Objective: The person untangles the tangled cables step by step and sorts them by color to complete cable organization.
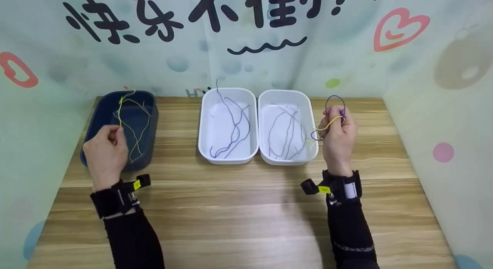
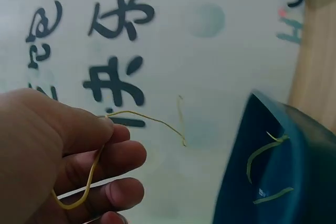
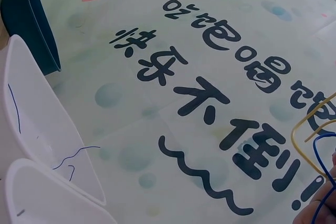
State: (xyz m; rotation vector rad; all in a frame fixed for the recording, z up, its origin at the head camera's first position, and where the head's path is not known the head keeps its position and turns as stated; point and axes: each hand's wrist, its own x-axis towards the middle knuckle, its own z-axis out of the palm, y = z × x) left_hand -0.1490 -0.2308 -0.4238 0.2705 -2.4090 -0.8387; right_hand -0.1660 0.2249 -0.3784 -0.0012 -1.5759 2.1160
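My left hand [image 1: 106, 155] pinches a thin yellow wire [image 2: 142, 113] between thumb and forefinger, above a dark blue bin [image 1: 150, 157]. More of that wire loops down across the fingers in the left wrist view. Yellow wires lie inside the blue bin. At the right, my right hand [image 1: 341, 142] grips a small bundle, with a blue wire [image 1: 335, 96] and a yellow wire [image 1: 326, 126] looping out of it. This hand is just beside the right white bin [image 1: 289, 162]; only part of it shows in the right wrist view.
The middle white bin [image 1: 229, 161] holds several blue wires, one sticking up over its back rim. Thin, pale-looking wires lie in the right white bin. Both white bins stand side by side on the wooden table [image 1: 238, 215]. A printed cloth [image 1: 154, 64] hangs behind.
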